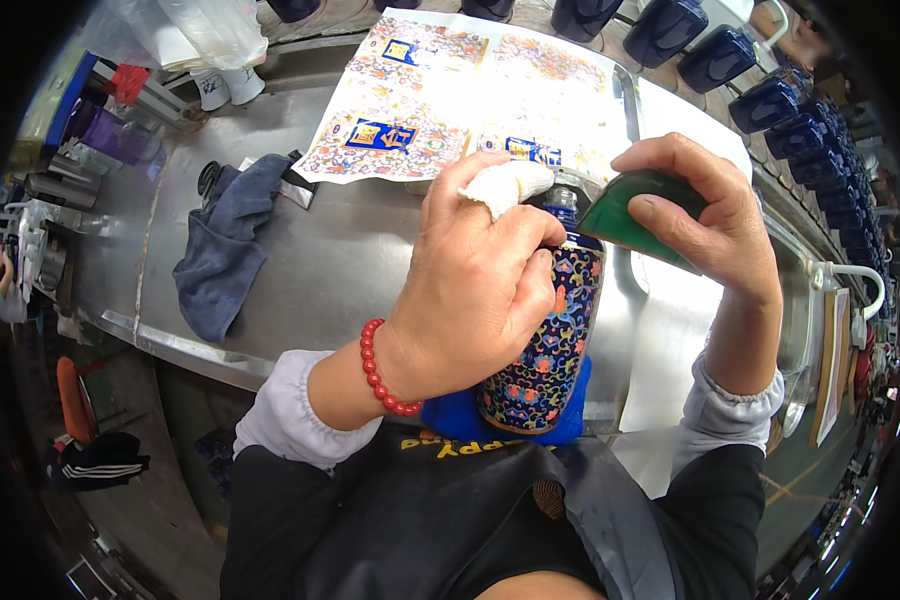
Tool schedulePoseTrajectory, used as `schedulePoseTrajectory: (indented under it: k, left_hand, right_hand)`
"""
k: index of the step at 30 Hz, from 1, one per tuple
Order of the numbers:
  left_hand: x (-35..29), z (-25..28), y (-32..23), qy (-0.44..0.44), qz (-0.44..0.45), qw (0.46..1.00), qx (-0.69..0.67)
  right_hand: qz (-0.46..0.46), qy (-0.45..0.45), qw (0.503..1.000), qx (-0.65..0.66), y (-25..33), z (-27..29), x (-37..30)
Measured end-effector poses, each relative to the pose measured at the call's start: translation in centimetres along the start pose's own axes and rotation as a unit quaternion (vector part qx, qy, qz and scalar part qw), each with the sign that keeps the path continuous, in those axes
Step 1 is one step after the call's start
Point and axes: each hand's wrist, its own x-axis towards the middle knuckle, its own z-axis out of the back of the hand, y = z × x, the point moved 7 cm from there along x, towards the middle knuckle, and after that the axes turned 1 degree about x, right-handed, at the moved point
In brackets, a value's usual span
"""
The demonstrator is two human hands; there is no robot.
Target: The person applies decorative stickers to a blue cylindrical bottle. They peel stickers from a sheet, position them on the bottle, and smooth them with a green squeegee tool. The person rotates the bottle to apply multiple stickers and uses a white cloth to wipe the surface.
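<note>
A dark blue bottle (547,340) with a colourful floral pattern lies tilted in front of me, its narrow neck (562,197) pointing away. Under its near end is a bright blue cloth (570,405). My left hand (475,285), with a red bead bracelet (372,370) at the wrist, curls its fingers over the bottle's left side near the shoulder. White wrapping (505,187) covers one of its fingertips. Between thumb and fingers my right hand (715,215) grips a green flat scraper (635,215), its edge close to the bottle's shoulder.
A large sheet of floral decals (440,60) with blue panels covers the far part of the metal table (320,250). On the left lies a crumpled grey-blue towel (225,250). Several plain dark blue bottles (715,58) line the back and right. White cups (225,88) stand far left.
</note>
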Motion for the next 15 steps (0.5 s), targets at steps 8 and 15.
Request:
schedulePoseTrajectory:
  k: [8, 15]
  left_hand:
    - [-0.1, -0.5, 0.8, 0.031, 0.037, 0.997, -0.055]
    - [-0.5, -0.4, 0.9, 0.011, 0.054, 0.997, -0.044]
  right_hand:
    - [-0.024, -0.026, 0.998, 0.055, -0.8, 0.2, -1.3]
    - [-0.012, 0.016, 0.999, 0.041, -0.6, -0.4, 0.9]
